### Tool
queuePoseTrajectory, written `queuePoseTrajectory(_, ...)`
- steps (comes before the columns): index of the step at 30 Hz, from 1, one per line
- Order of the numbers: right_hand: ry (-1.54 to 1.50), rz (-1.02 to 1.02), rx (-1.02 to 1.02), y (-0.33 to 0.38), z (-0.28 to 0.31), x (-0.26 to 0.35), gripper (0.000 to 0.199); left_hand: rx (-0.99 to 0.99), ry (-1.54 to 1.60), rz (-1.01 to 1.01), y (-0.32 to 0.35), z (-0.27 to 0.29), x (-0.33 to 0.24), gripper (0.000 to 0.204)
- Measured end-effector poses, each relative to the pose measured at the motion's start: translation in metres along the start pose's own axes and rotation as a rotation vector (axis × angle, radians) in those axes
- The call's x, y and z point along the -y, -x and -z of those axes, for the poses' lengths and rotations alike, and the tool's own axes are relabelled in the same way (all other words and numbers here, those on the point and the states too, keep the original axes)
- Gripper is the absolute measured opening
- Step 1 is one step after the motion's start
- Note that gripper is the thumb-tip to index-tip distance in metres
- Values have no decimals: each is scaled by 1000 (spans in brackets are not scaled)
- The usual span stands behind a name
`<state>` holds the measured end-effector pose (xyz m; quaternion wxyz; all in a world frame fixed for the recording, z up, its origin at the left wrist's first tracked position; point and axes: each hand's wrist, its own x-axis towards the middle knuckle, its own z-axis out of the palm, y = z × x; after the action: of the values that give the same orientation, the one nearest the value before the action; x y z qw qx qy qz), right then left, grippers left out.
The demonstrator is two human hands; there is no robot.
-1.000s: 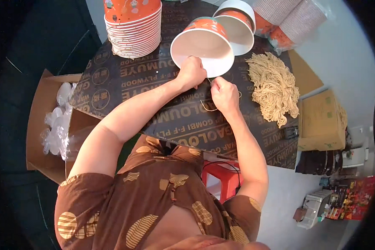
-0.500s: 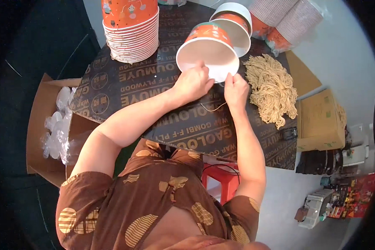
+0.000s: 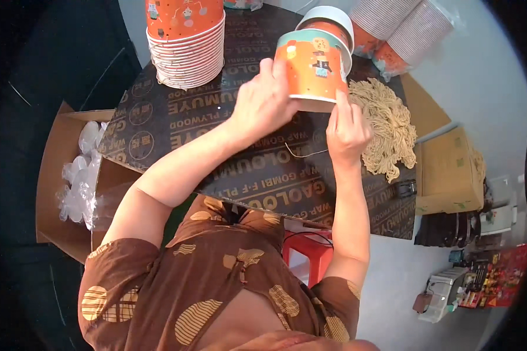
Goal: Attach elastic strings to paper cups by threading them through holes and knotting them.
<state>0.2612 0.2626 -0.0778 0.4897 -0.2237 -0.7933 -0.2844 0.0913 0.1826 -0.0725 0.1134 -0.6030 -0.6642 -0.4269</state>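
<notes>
An orange paper bucket (image 3: 310,67) with a green band and cartoon figures is tilted over the black table, its white rim toward me. My left hand (image 3: 263,99) grips its left side, thumb near the rim. My right hand (image 3: 348,130) is closed at the rim's right edge, fingertips on it. A thin beige string (image 3: 304,155) lies curved on the table and runs toward my right hand; its far end is hidden. Just behind the held bucket are more white-rimmed buckets (image 3: 328,16). A heap of beige strings (image 3: 386,126) lies beside my right hand.
A tall stack of orange buckets (image 3: 187,52) stands on the table's (image 3: 216,108) far left. Plastic-wrapped bucket stacks (image 3: 407,29) lie at the back right. A carton with clear plastic pieces (image 3: 79,181) sits left, another carton (image 3: 451,169) right. A red stool (image 3: 313,251) is below the table edge.
The bucket has turned from showing its white inside to showing its printed outer wall. My left hand has moved from its opening to its left side; my right hand shifted slightly right.
</notes>
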Motion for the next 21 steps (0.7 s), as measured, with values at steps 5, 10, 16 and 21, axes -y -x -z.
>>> queuePoseTrajectory(5, -314, -54, -56, 3, -13, 4, 37, 191, 30, 219, -14, -7, 42, 22)
queuePoseTrajectory(10, -406, -178, 51, 11, -10, 1, 23, 218, 694, 634, -15, -13, 56, 29)
queuePoseTrajectory(16, -652, -323, 323, 16, -6, 12, 6, 153, 1238, 696, -17, -19, 70, 30)
queuePoseTrajectory(21, -452, -311, 415, 27, -15, 6, 7, 131, 1693, 661, -20, -8, 54, 38)
